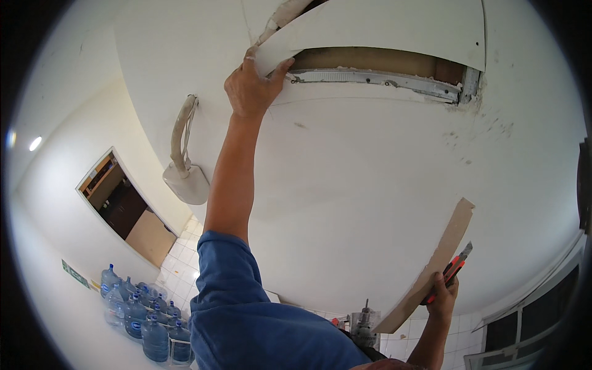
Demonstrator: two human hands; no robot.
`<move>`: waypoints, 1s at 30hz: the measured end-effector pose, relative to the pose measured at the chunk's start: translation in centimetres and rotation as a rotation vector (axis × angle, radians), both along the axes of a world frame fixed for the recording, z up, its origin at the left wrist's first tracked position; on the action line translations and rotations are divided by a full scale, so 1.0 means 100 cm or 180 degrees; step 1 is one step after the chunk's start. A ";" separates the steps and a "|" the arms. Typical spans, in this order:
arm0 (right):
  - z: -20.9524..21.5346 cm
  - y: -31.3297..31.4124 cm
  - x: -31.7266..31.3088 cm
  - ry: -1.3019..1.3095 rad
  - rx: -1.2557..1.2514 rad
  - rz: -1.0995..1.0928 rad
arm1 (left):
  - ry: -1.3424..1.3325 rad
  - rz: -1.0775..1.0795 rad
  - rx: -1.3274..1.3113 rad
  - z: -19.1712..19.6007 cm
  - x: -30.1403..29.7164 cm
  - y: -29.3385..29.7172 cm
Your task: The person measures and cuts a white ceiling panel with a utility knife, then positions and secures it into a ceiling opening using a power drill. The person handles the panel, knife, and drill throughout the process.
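While the left hand (pixel 251 86) grips the corner of the white panel (pixel 382 28) beside the open ceiling gap (pixel 376 61), the right hand (pixel 443 296) clasps a cut board strip (pixel 431 265) and a red utility knife (pixel 453 268); patching looks half done.

Ceiling panel (pixel 382 28) above, water bottles (pixel 142 317) below-left

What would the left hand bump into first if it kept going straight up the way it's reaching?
The left hand already touches the white ceiling panel at its edge, so it would press that first. The dark opening lies just beside it.
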State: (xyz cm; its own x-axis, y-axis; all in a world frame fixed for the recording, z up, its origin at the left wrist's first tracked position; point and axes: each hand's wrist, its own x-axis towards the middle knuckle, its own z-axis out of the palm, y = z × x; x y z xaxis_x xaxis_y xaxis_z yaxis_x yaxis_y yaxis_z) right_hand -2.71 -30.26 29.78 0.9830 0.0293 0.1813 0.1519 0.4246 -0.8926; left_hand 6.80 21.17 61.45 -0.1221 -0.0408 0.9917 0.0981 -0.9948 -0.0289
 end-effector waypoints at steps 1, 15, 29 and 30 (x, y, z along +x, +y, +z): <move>-0.003 -0.003 0.001 0.0010 -0.0006 0.0021 | 0.0070 0.0026 -0.0032 0.000 -0.002 -0.001; -0.011 -0.003 0.006 -0.0031 -0.0029 -0.0121 | -0.0337 0.0151 0.0203 -0.002 0.002 0.006; 0.009 0.016 0.002 -0.0105 0.0013 -0.0152 | 0.0646 -0.0998 -0.1283 -0.007 -0.040 -0.005; 0.005 0.013 0.003 -0.0132 0.0021 -0.0163 | 0.0705 -0.1115 -0.1401 -0.007 -0.043 -0.003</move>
State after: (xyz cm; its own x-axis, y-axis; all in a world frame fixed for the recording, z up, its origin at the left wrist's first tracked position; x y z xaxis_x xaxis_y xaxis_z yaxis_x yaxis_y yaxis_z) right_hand -2.41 -28.99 30.27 0.9748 -0.0223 0.2218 0.2104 0.4210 -0.8823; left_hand 2.53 20.89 60.74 0.1571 0.3844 0.9097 -0.1989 -0.8900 0.4104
